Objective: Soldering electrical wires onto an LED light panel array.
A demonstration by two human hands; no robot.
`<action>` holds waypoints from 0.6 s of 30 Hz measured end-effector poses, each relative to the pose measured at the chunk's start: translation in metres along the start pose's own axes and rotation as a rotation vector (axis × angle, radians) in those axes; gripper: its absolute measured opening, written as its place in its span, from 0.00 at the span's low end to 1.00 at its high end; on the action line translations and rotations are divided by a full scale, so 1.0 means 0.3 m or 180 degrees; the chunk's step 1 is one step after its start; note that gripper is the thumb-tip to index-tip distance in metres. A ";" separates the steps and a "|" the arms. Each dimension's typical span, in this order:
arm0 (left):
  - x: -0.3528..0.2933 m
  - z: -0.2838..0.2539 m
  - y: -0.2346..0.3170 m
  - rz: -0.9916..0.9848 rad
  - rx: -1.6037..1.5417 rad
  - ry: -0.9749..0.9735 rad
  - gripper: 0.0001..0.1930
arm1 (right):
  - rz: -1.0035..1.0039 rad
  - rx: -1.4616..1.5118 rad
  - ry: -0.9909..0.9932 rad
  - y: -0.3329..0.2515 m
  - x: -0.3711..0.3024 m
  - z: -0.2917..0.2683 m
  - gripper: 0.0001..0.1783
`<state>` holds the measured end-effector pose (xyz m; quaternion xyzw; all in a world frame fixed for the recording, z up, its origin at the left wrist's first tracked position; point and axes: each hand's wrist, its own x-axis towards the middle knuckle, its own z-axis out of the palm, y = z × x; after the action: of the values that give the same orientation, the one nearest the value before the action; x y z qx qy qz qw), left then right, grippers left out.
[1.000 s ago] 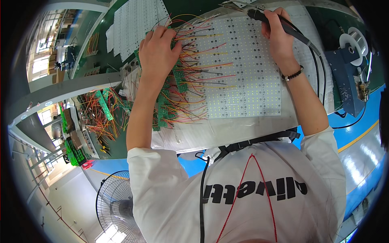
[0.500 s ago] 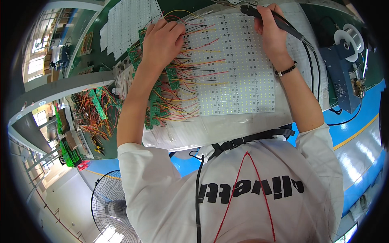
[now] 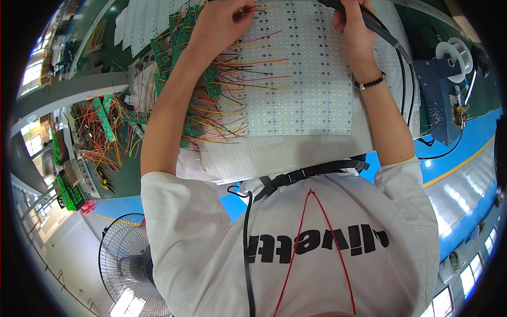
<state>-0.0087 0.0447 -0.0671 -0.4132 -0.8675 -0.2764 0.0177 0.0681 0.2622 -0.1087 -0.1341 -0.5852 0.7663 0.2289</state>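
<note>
My left hand (image 3: 224, 25) is at the top of the view with its fingertips pinched together over thin wires (image 3: 259, 10). The wires run from green circuit boards (image 3: 212, 83) along the left edge of a white LED panel (image 3: 301, 68). My right hand (image 3: 357, 31) is closed around the dark handle of a soldering iron (image 3: 379, 30), above the panel's upper right. The iron's tip is out of the frame. Red, yellow and black leads fan out over the panel's left side.
A white solder reel (image 3: 455, 57) sits on a blue stand (image 3: 435, 100) at the right. More wired boards (image 3: 103, 119) lie heaped at the left, below a grey bar (image 3: 74, 90). Pale perforated panels (image 3: 145, 24) are at the upper left. A fan (image 3: 127, 256) stands lower left.
The whole view has shifted, with the bench slipping up and left. My left hand has moved up and right over the panel, fingertips now pinched. My right hand still grips the iron.
</note>
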 end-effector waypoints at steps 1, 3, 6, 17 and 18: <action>0.002 0.000 0.001 -0.0027 -0.0202 0.0089 0.05 | -0.0070 -0.0050 -0.0040 -0.001 0.000 -0.003 0.12; -0.001 -0.001 0.012 -0.0159 -0.0213 0.0081 0.05 | -0.0109 -0.0097 -0.0062 -0.011 -0.008 -0.004 0.12; -0.004 0.011 0.004 -0.0133 -0.0157 0.0166 0.05 | -0.0191 -0.0057 -0.0068 -0.004 -0.007 -0.005 0.12; -0.016 -0.053 0.007 -0.0638 -0.0847 0.0291 0.03 | -0.0146 0.0102 -0.0099 -0.002 -0.005 -0.004 0.12; -0.017 -0.060 -0.001 -0.0678 -0.1379 0.0394 0.03 | -0.0104 0.0117 -0.0066 -0.010 -0.007 0.001 0.12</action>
<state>-0.0091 0.0321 -0.0532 -0.2959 -0.8239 -0.4809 -0.0474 0.0705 0.2615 -0.1058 -0.1123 -0.5754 0.7745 0.2377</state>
